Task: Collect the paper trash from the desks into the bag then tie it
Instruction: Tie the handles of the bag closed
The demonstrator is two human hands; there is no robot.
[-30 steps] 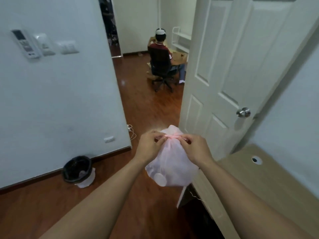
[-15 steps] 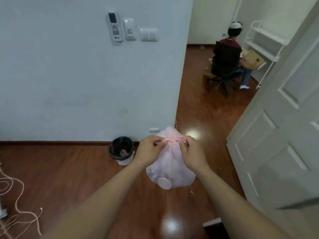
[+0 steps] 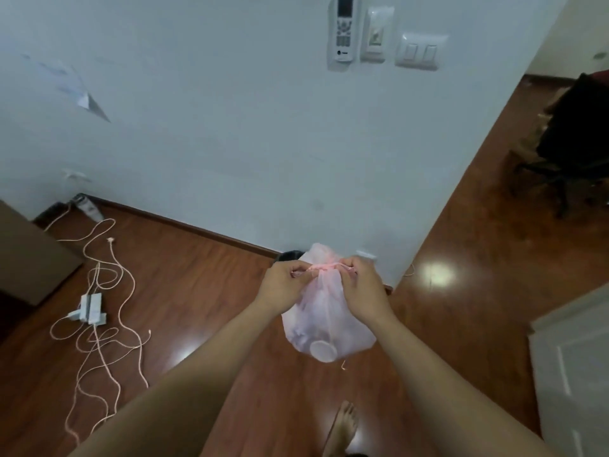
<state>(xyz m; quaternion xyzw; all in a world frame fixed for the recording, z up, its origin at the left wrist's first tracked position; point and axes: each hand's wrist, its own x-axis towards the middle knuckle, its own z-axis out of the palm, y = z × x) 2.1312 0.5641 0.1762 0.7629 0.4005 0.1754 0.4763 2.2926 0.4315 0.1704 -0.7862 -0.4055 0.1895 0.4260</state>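
Head: left hand (image 3: 282,286), right hand (image 3: 363,293) pinch neck of one bag (image 3: 324,319).

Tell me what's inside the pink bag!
Through the thin bag, a round white disc shows at the bottom, with pale lumps above it. The hazy plastic hides what they really are.

Shiny reddish wood floor (image 3: 204,291) with a tangle of pale cords (image 3: 99,291) and a white adapter (image 3: 90,311) well left of the left hand (image 3: 283,286), a small black bin (image 3: 290,256) just behind it, a bare foot (image 3: 344,427) below the right hand (image 3: 361,291), and a black chair (image 3: 566,166) way off right.
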